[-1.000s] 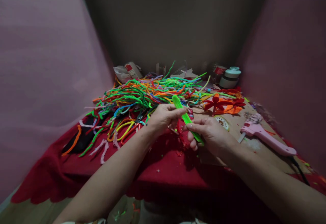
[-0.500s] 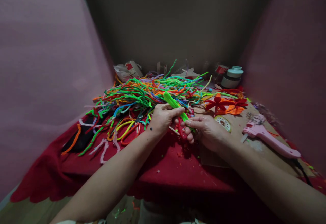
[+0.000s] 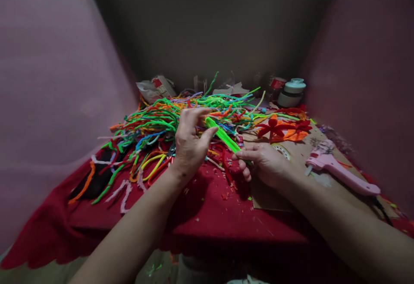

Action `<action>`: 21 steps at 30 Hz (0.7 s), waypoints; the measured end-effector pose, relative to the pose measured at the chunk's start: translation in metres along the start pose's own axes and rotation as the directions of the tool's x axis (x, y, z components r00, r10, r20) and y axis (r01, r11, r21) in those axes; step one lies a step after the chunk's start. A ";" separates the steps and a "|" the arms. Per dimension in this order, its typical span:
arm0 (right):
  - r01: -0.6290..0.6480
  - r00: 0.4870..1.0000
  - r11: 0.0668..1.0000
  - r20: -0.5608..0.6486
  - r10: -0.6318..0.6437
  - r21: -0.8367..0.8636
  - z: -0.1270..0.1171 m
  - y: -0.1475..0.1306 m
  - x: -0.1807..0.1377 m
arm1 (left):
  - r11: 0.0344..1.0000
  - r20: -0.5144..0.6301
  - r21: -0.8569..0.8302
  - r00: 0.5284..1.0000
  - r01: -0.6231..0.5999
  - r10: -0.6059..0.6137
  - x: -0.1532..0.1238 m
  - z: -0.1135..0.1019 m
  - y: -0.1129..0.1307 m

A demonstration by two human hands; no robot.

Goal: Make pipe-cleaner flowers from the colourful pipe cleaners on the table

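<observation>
My right hand [image 3: 267,160] pinches the lower end of a bright green folded pipe cleaner bundle [image 3: 224,136] between thumb and fingers. The bundle slants up to the left, its rounded end near my left hand [image 3: 191,141]. That hand is open, thumb and fingers apart, just left of the bundle. Behind both hands lies a big pile of colourful pipe cleaners [image 3: 161,116]. Below the bundle, a red pipe cleaner piece [image 3: 227,170] lies on the red cloth [image 3: 220,219].
A pink hot glue gun [image 3: 343,174] rests on cardboard [image 3: 271,198] at right, near red and orange pipe cleaner flowers [image 3: 274,129] and a tape roll [image 3: 281,151]. Yellow-and-red-handled scissors [image 3: 157,167] lie at left. A jar with a light blue lid [image 3: 293,92] stands behind.
My left hand has let go of the green bundle, opened and moved left. My right hand still grips its lower end. The view has shifted slightly.
</observation>
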State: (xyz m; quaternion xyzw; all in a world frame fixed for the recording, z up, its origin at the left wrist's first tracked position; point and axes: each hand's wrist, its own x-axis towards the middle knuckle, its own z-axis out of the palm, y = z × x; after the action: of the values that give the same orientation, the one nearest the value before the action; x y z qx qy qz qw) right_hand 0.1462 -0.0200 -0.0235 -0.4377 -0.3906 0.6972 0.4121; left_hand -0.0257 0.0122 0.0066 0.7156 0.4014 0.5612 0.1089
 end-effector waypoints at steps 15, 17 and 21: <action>-0.089 0.986 0.973 0.122 0.117 -0.213 -0.012 -0.006 -0.001 | 0.745 0.722 0.096 0.562 -0.660 0.404 -0.010 0.006 -0.007; -0.072 0.985 0.966 0.134 0.108 -0.249 -0.014 -0.008 -0.001 | 0.741 0.725 0.106 0.561 -0.664 0.399 -0.011 0.006 -0.006; -0.054 0.987 0.956 0.130 0.095 -0.290 -0.015 -0.012 -0.002 | 0.717 0.725 0.125 0.557 -0.686 0.406 -0.012 0.007 -0.004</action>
State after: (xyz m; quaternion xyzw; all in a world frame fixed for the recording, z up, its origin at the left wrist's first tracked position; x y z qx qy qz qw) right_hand 0.1637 -0.0153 -0.0168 -0.4563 -0.4985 0.6781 0.2890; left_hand -0.0220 0.0082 -0.0066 0.9591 0.1923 0.1873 -0.0896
